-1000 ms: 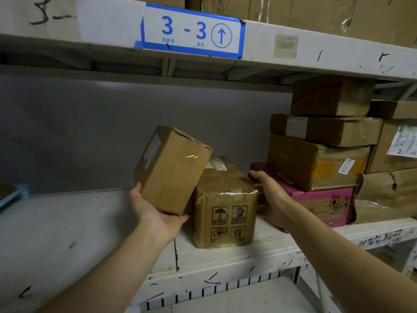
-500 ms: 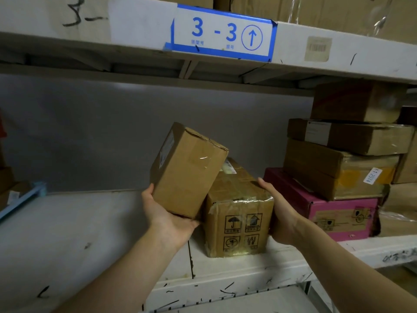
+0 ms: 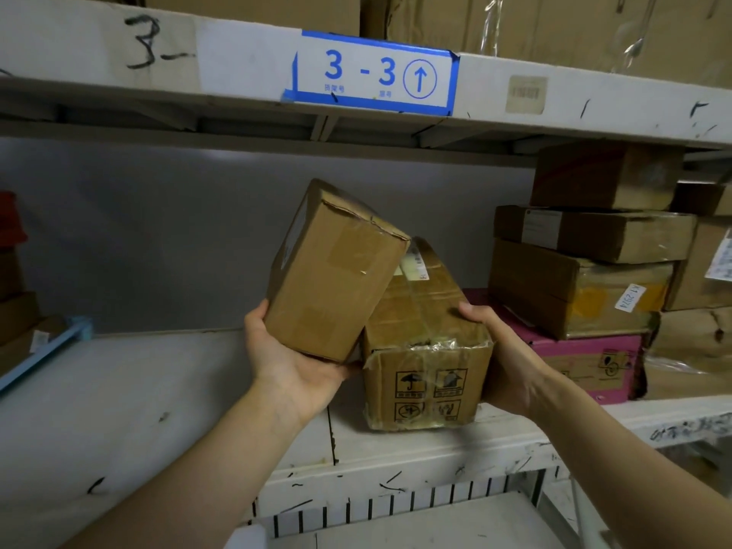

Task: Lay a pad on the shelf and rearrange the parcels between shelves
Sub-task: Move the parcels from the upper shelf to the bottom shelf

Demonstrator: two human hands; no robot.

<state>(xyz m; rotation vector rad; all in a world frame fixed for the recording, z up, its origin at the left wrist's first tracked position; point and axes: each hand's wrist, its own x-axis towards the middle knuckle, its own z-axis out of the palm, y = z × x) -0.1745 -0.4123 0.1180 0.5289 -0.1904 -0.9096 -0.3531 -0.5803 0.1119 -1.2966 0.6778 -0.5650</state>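
My left hand (image 3: 291, 358) grips a plain brown parcel (image 3: 332, 271) from below and holds it tilted above the white shelf (image 3: 119, 410). Its lower right edge leans against a second, tape-wrapped parcel (image 3: 426, 358) with handling symbols on its front. That parcel stands on the shelf, and my right hand (image 3: 501, 362) grips its right side, fingers over the top edge. No pad shows in this view.
A pink box (image 3: 586, 362) sits right of the taped parcel under a stack of brown cartons (image 3: 582, 287). The upper shelf beam carries a blue "3-3" label (image 3: 376, 75). A blue bar (image 3: 43, 356) and more boxes lie at the far left.
My right hand has closed round the taped parcel's right side. The left hand keeps the tilted parcel, now raised slightly and nearer. The view has shifted left.
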